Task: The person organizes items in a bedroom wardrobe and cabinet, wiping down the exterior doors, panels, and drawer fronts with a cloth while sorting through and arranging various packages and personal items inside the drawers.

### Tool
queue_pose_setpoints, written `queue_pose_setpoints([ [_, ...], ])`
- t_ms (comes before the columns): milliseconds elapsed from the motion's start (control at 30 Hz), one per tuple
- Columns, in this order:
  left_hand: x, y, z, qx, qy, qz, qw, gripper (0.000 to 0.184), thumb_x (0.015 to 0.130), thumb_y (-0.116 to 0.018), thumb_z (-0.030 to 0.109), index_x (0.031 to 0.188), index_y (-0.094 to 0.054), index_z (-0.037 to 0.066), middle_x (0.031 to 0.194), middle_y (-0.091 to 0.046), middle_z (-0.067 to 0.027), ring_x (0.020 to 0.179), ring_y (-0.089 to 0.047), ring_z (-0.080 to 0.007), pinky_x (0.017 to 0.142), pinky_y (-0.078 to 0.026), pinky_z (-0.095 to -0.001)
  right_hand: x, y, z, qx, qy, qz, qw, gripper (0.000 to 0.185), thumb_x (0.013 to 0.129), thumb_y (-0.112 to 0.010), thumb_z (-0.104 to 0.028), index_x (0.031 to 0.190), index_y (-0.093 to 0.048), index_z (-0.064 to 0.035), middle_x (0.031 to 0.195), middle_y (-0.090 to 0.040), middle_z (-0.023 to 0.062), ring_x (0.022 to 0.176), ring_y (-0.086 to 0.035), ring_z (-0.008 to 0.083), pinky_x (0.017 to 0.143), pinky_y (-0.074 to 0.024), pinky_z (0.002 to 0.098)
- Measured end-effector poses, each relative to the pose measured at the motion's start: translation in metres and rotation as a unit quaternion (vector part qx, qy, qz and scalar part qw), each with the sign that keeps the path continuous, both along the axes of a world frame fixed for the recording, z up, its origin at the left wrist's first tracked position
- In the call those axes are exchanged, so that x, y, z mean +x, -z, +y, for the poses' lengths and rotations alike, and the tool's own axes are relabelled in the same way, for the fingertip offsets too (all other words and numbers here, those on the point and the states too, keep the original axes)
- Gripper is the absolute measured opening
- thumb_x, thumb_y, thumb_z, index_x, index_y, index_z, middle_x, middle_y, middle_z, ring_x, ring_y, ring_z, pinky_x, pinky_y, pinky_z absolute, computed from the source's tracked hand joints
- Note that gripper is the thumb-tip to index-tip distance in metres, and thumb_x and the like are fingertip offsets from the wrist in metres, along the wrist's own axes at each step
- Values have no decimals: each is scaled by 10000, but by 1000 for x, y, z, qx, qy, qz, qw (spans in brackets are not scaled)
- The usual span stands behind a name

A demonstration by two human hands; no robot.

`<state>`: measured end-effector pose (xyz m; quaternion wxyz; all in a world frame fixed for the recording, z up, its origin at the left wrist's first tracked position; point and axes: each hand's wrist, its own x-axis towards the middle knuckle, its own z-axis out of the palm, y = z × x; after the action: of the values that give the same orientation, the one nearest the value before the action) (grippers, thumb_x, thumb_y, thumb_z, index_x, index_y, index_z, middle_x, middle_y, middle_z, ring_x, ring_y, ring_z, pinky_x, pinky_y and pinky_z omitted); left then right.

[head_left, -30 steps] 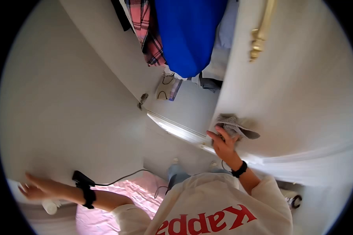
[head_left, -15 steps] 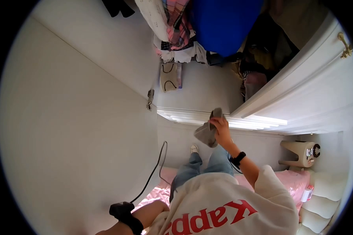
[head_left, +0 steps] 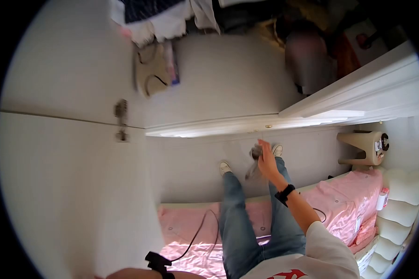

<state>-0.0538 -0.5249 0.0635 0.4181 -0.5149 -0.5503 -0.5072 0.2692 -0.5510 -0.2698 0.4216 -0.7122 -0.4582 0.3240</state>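
My right hand (head_left: 267,162) is low over the floor, in front of the open cupboard. Its fingers are closed on a soft grey hat-like cloth item (head_left: 253,172), which hangs below them and is smeared by motion. A dark band sits on that wrist. Only the back of my left hand (head_left: 130,273) shows at the bottom edge, near the white door (head_left: 79,186); its fingers are cut off. Around the left wrist is a black strap with a small device (head_left: 158,261) and a cable.
The cupboard floor (head_left: 219,79) holds a cream bag with dark handles (head_left: 151,69) and a pink-grey bundle (head_left: 309,60). Clothes hang above. Another cupboard door (head_left: 358,90) stands at the right. A beige stool (head_left: 370,148) is beyond it, and a bed with pink sheets (head_left: 191,216) lies behind my legs.
The view has tilted down and shifted, showing more of my legs and the bed. My right hand still holds the grey item, which now hangs lower and looks narrower.
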Motion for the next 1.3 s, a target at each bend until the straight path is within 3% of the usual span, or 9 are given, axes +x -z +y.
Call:
queue_pose_setpoints([
  [133,-32,97,5,-81,62,-83,991,233,841,-529,86,1056,-543,-4,1179,-505,-140,1100,-475,-248,964,-352,-366,34,129,16,-33,70,-88,993,515,687,-403,97,1178,-436,-58,1144,-416,205,945,-475,403,820,-412,407],
  [200,-60,136,-1,-105,81,-110,985,220,834,-515,65,1039,-555,-3,1216,-500,-104,1108,-466,-219,976,-333,-342,47,143,37,-116,28,-45,992,469,691,-439,65,1140,-470,-65,1182,-402,200,900,-505,409,776,-434,428],
  [467,-65,171,-8,-140,48,-140,979,193,860,-480,69,1020,-549,-15,1216,-493,-123,1114,-455,-218,965,-349,-324,42,248,75,-129,14,-80,988,412,674,-499,-22,1083,-543,-43,1171,-477,233,1010,-506,387,821,-433,402],
  [733,-93,161,-21,-207,-72,195,956,135,852,-480,14,957,-565,11,1137,-498,-157,1042,-474,-298,832,-399,-384,44,228,63,-197,-21,-158,967,270,708,-509,-48,966,-570,3,1067,-550,240,943,-551,368,783,-453,423],
  [867,-65,141,-16,-262,-63,114,956,138,828,-473,-15,936,-556,13,1141,-496,-153,1065,-451,-300,850,-377,-391,38,214,45,-293,-74,-163,939,254,740,-509,-71,968,-559,29,957,-587,258,851,-578,394,741,-470,446],
  [1033,-37,142,2,-264,43,7,964,165,797,-483,-37,948,-529,13,1126,-497,-155,1075,-445,-314,899,-351,-407,14,224,-19,-322,-121,-145,928,318,780,-467,-109,1065,-527,15,1045,-571,240,917,-570,390,781,-467,444],
  [1133,14,193,14,-345,186,-53,919,219,775,-504,-41,989,-513,8,1061,-518,-137,1062,-460,-301,916,-352,-411,2,231,-50,-335,-130,-146,922,321,780,-472,-102,1081,-530,-8,1053,-574,223,928,-574,377,790,-470,436],
  [1233,65,307,10,-478,419,-118,763,255,784,-542,18,1036,-505,30,1027,-525,-139,1015,-493,-290,906,-371,-383,-6,238,-61,-357,-139,-148,912,439,704,-536,-98,1137,-516,-32,1096,-551,230,1002,-538,374,842,-449,420],
  [1300,97,377,-5,-528,503,16,684,357,767,-597,131,1101,-492,61,1094,-511,-150,1075,-461,-316,931,-353,-423,-6,236,-73,-322,-127,-172,922,453,704,-545,-89,1155,-514,-56,1099,-557,209,996,-545,363,848,-452,410],
])
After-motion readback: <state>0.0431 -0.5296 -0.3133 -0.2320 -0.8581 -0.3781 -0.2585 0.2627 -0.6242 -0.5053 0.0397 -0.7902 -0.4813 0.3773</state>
